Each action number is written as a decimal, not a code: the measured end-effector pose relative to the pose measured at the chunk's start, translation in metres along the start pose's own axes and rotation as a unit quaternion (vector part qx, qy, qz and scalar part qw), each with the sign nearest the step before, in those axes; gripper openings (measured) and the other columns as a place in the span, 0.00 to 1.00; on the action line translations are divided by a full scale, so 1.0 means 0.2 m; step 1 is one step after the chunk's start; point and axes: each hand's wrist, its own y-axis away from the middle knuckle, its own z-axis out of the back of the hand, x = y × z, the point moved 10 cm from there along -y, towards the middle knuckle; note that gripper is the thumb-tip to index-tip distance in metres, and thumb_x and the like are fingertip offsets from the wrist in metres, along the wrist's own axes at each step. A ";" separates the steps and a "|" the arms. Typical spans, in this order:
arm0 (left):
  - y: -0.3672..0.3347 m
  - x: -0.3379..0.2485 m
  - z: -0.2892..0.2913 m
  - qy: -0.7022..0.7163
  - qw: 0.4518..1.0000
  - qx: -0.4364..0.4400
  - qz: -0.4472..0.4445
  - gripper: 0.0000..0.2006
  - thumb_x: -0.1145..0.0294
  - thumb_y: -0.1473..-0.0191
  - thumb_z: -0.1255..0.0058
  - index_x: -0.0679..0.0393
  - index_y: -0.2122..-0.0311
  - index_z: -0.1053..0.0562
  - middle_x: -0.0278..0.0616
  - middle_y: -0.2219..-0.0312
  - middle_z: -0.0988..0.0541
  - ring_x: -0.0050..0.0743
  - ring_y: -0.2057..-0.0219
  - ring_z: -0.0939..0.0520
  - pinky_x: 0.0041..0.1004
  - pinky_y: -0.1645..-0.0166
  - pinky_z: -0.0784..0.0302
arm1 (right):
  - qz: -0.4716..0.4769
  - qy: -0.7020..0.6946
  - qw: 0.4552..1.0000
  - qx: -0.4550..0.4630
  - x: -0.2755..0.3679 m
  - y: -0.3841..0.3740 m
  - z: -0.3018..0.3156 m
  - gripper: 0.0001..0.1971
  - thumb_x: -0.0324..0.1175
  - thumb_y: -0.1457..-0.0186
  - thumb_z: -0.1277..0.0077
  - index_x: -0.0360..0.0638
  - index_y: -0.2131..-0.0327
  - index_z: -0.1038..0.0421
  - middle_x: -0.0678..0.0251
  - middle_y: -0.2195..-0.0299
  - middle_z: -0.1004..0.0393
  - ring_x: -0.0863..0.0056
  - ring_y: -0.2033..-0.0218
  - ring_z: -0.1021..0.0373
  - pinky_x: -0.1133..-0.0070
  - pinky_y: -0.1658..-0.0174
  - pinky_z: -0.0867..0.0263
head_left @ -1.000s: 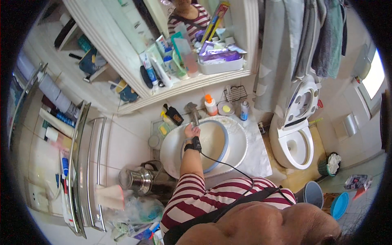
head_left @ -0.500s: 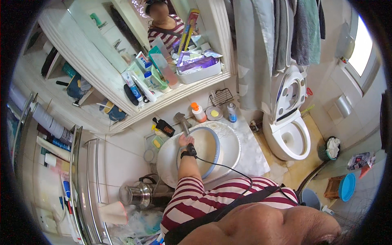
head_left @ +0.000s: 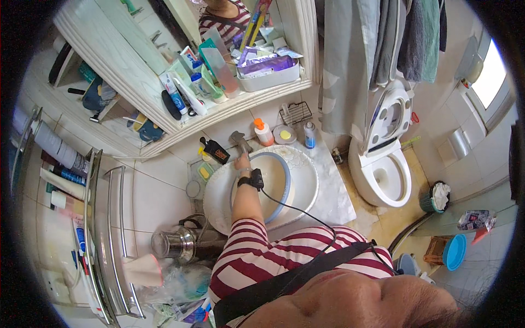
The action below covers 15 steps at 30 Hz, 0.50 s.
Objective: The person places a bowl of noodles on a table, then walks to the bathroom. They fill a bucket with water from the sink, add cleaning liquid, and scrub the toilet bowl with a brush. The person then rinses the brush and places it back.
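Observation:
My left hand [head_left: 241, 163] is stretched over the sink, right at the end of the metal faucet [head_left: 240, 141]. Its fingers look small and bunched by the spout; whether they grip it is unclear. A black camera-like device with a cable is strapped on that wrist [head_left: 252, 179]. Below the forearm, a pale basin with a blue rim [head_left: 287, 180] sits inside the white oval sink [head_left: 310, 183]. My right hand does not show. Behind the sink stand an orange-capped pump bottle [head_left: 263, 133], a soap dish with yellow soap [head_left: 285, 134] and a blue-and-white can [head_left: 309, 135].
Left of the faucet lie a black packet [head_left: 214, 150] and a green soap box [head_left: 205, 171]. A metal thermos [head_left: 174, 244] stands left of the sink. Above is a crowded cabinet shelf [head_left: 240, 98]. A toilet [head_left: 384, 180] with raised lid stands to the right.
My left hand has moved up and slightly left, from below the spout to the faucet's end. Its palm, turned up before, no longer shows. The view has shifted a little.

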 end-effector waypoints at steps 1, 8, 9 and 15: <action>0.03 -0.08 0.06 -0.072 0.994 -0.082 -0.029 0.34 0.61 0.65 0.53 0.64 0.51 0.46 0.56 0.52 0.44 0.47 0.49 0.46 0.32 0.47 0.50 | -0.001 0.005 1.000 0.002 0.01 -0.01 -0.01 0.21 0.48 0.53 0.62 0.41 0.62 0.42 0.68 0.71 0.35 0.74 0.80 0.39 0.79 0.78 0.41; 0.14 -0.53 -0.22 -0.294 0.912 0.072 -0.277 0.42 0.57 0.65 0.50 0.68 0.49 0.55 0.56 0.48 0.56 0.43 0.45 0.55 0.31 0.44 0.59 | -0.004 -0.009 0.999 -0.032 -0.08 0.01 0.28 0.21 0.48 0.53 0.62 0.41 0.62 0.42 0.68 0.71 0.35 0.74 0.80 0.39 0.79 0.78 0.41; 0.15 -0.52 -0.24 -0.290 0.912 0.096 -0.274 0.42 0.56 0.65 0.50 0.69 0.49 0.55 0.56 0.48 0.57 0.41 0.45 0.55 0.31 0.44 0.60 | -0.005 -0.011 0.999 -0.035 -0.09 0.00 0.31 0.21 0.48 0.53 0.62 0.41 0.62 0.42 0.68 0.71 0.35 0.74 0.80 0.39 0.79 0.78 0.41; 0.21 -0.39 -0.28 -0.440 0.839 0.165 -0.273 0.45 0.48 0.66 0.51 0.70 0.49 0.55 0.54 0.47 0.56 0.44 0.45 0.55 0.31 0.44 0.60 | -0.010 -0.006 0.999 -0.038 -0.16 -0.17 0.52 0.21 0.48 0.53 0.61 0.41 0.62 0.42 0.68 0.72 0.35 0.74 0.81 0.39 0.78 0.79 0.41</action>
